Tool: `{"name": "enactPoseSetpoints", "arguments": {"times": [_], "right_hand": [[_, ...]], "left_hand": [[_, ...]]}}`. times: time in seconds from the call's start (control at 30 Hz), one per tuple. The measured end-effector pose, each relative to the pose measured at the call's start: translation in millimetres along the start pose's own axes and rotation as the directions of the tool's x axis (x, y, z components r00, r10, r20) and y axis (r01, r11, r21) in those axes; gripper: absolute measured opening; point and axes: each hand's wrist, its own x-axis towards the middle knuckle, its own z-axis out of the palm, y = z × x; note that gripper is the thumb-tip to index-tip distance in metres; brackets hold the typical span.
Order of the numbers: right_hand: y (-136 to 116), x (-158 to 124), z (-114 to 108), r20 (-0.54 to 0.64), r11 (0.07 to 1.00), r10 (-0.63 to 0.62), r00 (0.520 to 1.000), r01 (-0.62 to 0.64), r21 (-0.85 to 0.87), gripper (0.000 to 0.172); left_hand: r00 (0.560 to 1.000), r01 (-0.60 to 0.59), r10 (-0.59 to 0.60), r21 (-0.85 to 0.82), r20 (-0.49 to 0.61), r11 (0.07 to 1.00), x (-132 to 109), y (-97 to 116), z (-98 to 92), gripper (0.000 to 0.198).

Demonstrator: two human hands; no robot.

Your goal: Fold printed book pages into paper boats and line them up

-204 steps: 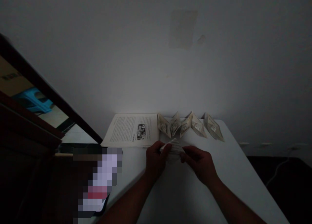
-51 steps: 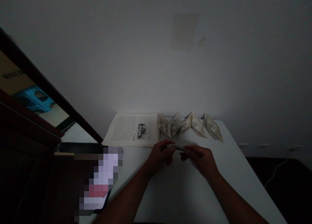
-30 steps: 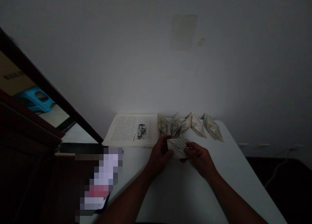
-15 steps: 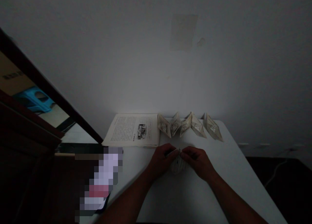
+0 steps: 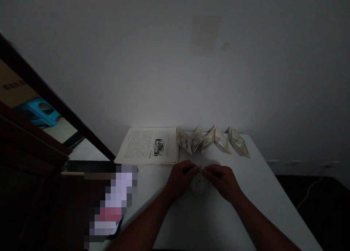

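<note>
Between my two hands is a folded piece of printed paper (image 5: 199, 184), its top pinched and its lower part showing pointed downward. My left hand (image 5: 182, 176) grips its upper left edge between thumb and fingers. On the other side, my right hand (image 5: 221, 178) pinches the upper right edge, fingertips close to those of the left. Beyond the hands stand several folded paper boats (image 5: 222, 141) in a row along the wall. An open-faced printed book (image 5: 144, 145) lies to their left.
The white table (image 5: 186, 225) meets the wall at the back. A pixelated phone-like object (image 5: 117, 200) lies at its left edge. A dark-framed mirror (image 5: 54, 94) leans at the left, showing something blue. A cable (image 5: 308, 192) hangs at the right.
My fingers have shifted slightly at the top of the paper, and more of its printed front shows now. The boats and book stay where they were.
</note>
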Motion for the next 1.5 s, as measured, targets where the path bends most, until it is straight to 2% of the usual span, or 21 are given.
{"name": "enactPoseSetpoints", "arguments": {"times": [0.2, 0.33, 0.53, 0.63, 0.8, 1.07, 1.23, 1.5], "right_hand": [[-4.1, -0.1, -1.0, -0.039, 1.000, -0.017, 0.999, 0.017, 0.011, 0.020], [-1.3, 0.9, -2.8, -0.146, 1.000, -0.024, 0.989, 0.023, -0.010, 0.023], [4.6, 2.8, -5.5, -0.399, 1.000, 0.001, 0.917, 0.008, 0.022, 0.024], [3.2, 3.6, -7.1, -0.474, 0.996, 0.002, 0.881, 0.042, 0.081, 0.023], [5.3, 6.5, -8.4, -0.486, 0.966, -0.027, 0.874, 0.147, 0.212, 0.019], [10.1, 8.1, -5.3, -0.479, 0.911, 0.005, 0.878, 0.194, 0.364, 0.016], [4.8, 3.3, -7.6, -0.470, 0.934, -0.079, 0.879, 0.230, 0.272, 0.015], [-2.2, 1.7, -2.9, -0.446, 0.884, -0.152, 0.882, 0.323, 0.337, 0.011]], "left_hand": [[0.998, -0.003, 0.001, -0.034, -0.055, 0.999, 2.7, -0.8, -0.5, 0.026], [0.993, -0.008, 0.002, -0.049, -0.120, 0.999, 3.9, 1.0, -4.0, 0.026], [0.966, -0.037, 0.025, -0.040, -0.257, 0.999, 4.3, 4.5, -11.0, 0.029], [0.943, -0.075, 0.064, -0.021, -0.326, 0.997, 4.0, 4.4, -13.6, 0.029], [0.895, -0.088, 0.054, -0.057, -0.442, 0.995, 3.3, -1.0, -14.1, 0.025], [0.862, -0.163, 0.018, -0.244, -0.507, 0.956, 4.8, -7.8, -7.1, 0.022], [0.873, -0.208, 0.012, -0.352, -0.487, 0.912, 3.6, -4.7, -5.4, 0.018], [0.921, -0.243, 0.083, -0.395, -0.380, 0.886, -0.5, -5.0, -4.7, 0.017]]}}
